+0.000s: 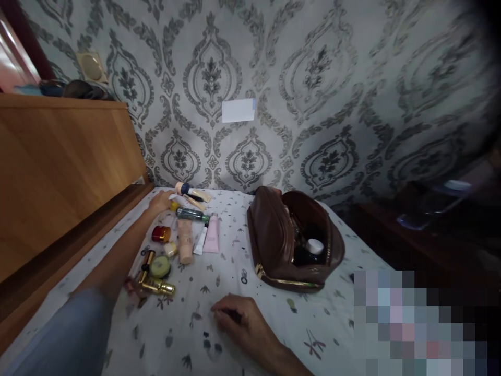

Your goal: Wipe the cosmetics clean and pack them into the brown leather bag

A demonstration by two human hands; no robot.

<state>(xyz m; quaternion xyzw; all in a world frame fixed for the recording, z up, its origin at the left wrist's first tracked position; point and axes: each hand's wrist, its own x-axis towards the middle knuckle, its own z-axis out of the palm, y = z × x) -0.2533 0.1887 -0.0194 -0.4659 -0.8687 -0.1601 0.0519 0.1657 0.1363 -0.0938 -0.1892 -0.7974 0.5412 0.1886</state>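
Note:
At the far left of the cloth, my left hand (160,202) is closed at the end of a small white tube (178,200); the fingertips are small and partly hidden. My right hand (245,319) rests loosely curled at the front middle, with nothing visible in it. Around my left hand lie a green bottle (191,214), a beige tube (185,240), a pink tube (212,235), a slim white tube (201,240) and a red jar with a gold band (160,234). Nearer are a green round jar (160,267) and a gold lipstick-like tube (158,286).
A brown toiletry bag (270,235) stands unzipped at the right, with a white-lidded container (314,246) inside. A wooden cabinet (66,177) borders the left side. Patterned wallpaper (250,156) rises behind the printed cloth (230,271). The lower right corner is pixelated.

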